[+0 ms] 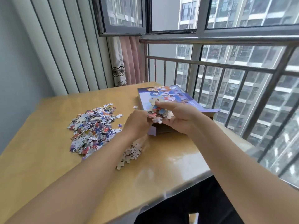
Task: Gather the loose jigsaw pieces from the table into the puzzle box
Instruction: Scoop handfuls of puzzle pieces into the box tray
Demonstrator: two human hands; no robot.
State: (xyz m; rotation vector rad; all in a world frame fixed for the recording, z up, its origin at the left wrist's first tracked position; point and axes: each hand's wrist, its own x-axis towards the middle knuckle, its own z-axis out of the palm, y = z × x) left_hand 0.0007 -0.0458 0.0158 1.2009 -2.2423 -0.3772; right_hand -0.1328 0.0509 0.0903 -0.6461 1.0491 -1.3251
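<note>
A: Obs. 1, hands. What is the right hand [181, 117] doing?

B: It is cupping palm-up, thumb curling over a small stack of colourful cardboard jigsaw pieces [157, 113] and holding them above the near end of the purple illustrated cardboard puzzle box [163, 94].

A: And the left hand [137, 122]?

B: It is meeting the same stack from the left, fingers curling in against the pieces. Blur is hiding the fingertips, so I am noting contact only, not the exact grip.

A: Obs. 2, box position?

B: It is lying flat on the glossy yellow wooden table [40, 159], at the far right edge, just beside the grey metal railing [226, 68]. A purple end flap [212, 110] is sticking out to the right, behind the right wrist.

A: Obs. 3, what is remaining on the table?

B: 2 heaps. The large multicoloured pile of loose pieces [92, 130] is sitting left of the left forearm. A smaller pale heap of face-down pieces [131, 152] is lying near the box's front. A few strays are resting beyond the large pile, 1 single pale piece [135, 107] near the box's left side.
</note>
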